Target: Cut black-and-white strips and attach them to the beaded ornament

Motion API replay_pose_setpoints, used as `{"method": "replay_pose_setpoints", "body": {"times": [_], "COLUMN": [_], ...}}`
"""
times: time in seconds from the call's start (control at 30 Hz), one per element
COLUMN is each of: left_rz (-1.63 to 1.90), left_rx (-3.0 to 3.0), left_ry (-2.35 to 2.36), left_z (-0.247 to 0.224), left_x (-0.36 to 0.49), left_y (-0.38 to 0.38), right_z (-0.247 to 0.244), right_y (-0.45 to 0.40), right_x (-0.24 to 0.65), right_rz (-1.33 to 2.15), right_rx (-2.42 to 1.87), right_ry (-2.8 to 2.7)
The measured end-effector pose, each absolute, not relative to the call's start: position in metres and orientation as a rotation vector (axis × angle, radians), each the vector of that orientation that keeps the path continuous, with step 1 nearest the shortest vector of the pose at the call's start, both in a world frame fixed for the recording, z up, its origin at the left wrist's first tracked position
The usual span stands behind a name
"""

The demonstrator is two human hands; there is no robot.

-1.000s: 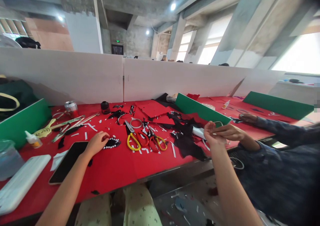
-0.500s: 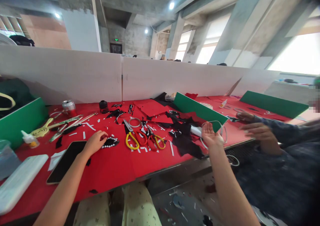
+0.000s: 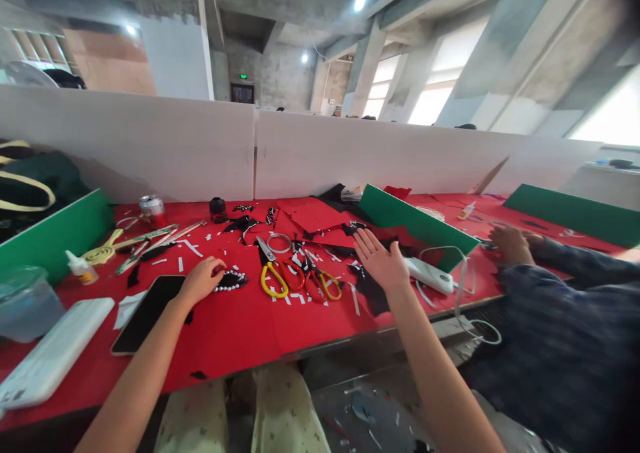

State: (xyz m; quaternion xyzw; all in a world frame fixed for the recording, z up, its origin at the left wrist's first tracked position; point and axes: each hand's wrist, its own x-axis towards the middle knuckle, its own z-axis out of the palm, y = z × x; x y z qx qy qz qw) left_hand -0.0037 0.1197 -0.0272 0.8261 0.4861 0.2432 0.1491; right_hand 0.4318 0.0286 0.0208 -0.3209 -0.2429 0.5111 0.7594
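Observation:
My left hand (image 3: 203, 283) rests on the red table with its fingers curled together at the near edge of a black piece trimmed with white beads (image 3: 233, 280). My right hand (image 3: 383, 261) is raised over black cloth scraps (image 3: 373, 293), palm showing, fingers stretched out, holding nothing. Between the hands lie yellow-handled scissors (image 3: 274, 278) and a second pair with red and yellow handles (image 3: 325, 283). White paper strips (image 3: 300, 299) are scattered around them. A black phone (image 3: 150, 314) lies under my left forearm.
A white device with a cable (image 3: 430, 276) sits by the green divider (image 3: 415, 223). At right, a co-worker's hands (image 3: 513, 245) work over the table. On the left are a glue bottle (image 3: 81, 268), a can (image 3: 153, 211), a plastic tub (image 3: 30, 306) and a white box (image 3: 55, 353).
My right hand has moved left, away from the white device and cable, and its fingers have straightened. My left hand stays at the beaded piece. The view has shifted slightly.

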Motion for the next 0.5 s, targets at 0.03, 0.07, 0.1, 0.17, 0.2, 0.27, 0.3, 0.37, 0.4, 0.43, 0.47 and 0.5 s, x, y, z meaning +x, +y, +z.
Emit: {"method": "replay_pose_setpoints", "body": {"times": [0.03,0.07,0.1,0.17,0.2,0.27,0.3,0.37,0.4,0.43,0.47,0.5], "left_rz": [0.702,0.704,0.701,0.688,0.684,0.69,0.703,0.737,0.759,0.786,0.816,0.851], "left_rx": [2.365,2.352,2.339,2.321,2.317,2.317,2.315,2.309,2.307,2.309,2.311,2.315], "left_ry": [1.401,1.409,1.419,1.442,1.453,1.456,1.454,1.442,1.439,1.436,1.436,1.435], "left_z": [-0.027,-0.026,-0.026,-0.025,-0.025,-0.024,-0.024,-0.024,-0.024,-0.024,-0.024,-0.024], "left_x": [-0.003,-0.003,-0.002,-0.002,-0.002,-0.001,-0.001,-0.001,-0.001,-0.001,0.0,0.001], "left_y": [0.119,0.119,0.118,0.117,0.117,0.116,0.115,0.114,0.114,0.114,0.114,0.113], "right_z": [0.022,0.024,0.026,0.03,0.032,0.033,0.032,0.027,0.022,0.017,0.011,0.005], "right_y": [0.032,0.036,0.04,0.049,0.055,0.07,0.078,0.095,0.103,0.11,0.116,0.12], "right_x": [0.419,0.405,0.39,0.357,0.34,0.301,0.282,0.243,0.225,0.209,0.195,0.184], "right_rz": [1.149,1.19,1.227,1.326,1.386,1.509,1.557,1.638,1.679,1.719,1.75,1.779], "right_rx": [-0.696,-0.684,-0.664,-0.594,-0.557,-0.483,-0.452,-0.422,-0.417,-0.421,-0.416,-0.417], "right_ry": [-0.561,-0.591,-0.613,-0.65,-0.661,-0.67,-0.665,-0.634,-0.619,-0.607,-0.602,-0.6]}}
